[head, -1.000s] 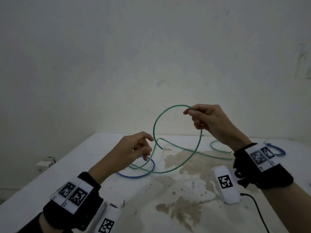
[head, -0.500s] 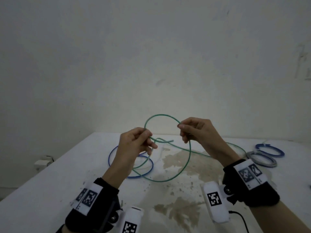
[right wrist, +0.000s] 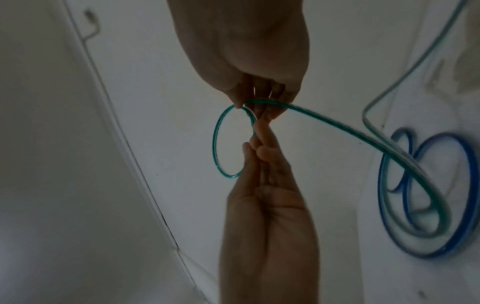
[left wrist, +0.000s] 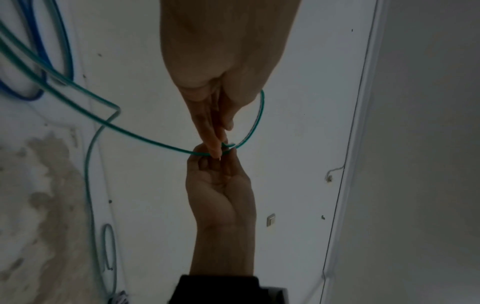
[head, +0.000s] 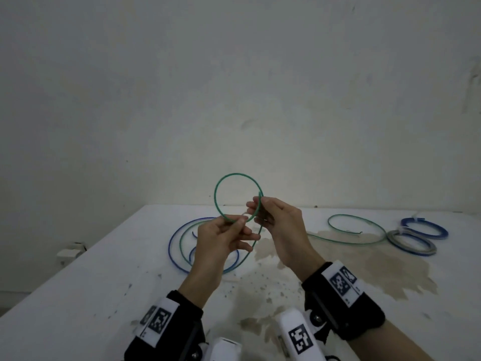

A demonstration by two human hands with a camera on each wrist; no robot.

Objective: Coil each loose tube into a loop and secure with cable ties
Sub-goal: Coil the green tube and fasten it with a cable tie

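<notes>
- Centre of the head view: green tube (head: 235, 178) held up above the table (head: 78, 295) as one small loop; its slack trails down to the lower centre.
- Left hand (head: 221, 241) pinches the loop's bottom; right hand (head: 278, 225) pinches its right side, where the strands cross.
- Risk: springy tube, so a slackened pinch would likely let the loop open.
- Risk: the slack lies over a loose blue tube (head: 171, 246), centre left; pulling could tangle them.
- Tied coils (head: 421, 235) at right.

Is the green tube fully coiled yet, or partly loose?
Partly loose: both hands, left hand and right hand, pinch one raised loop of the green tube; its remainder trails across the table.
</notes>
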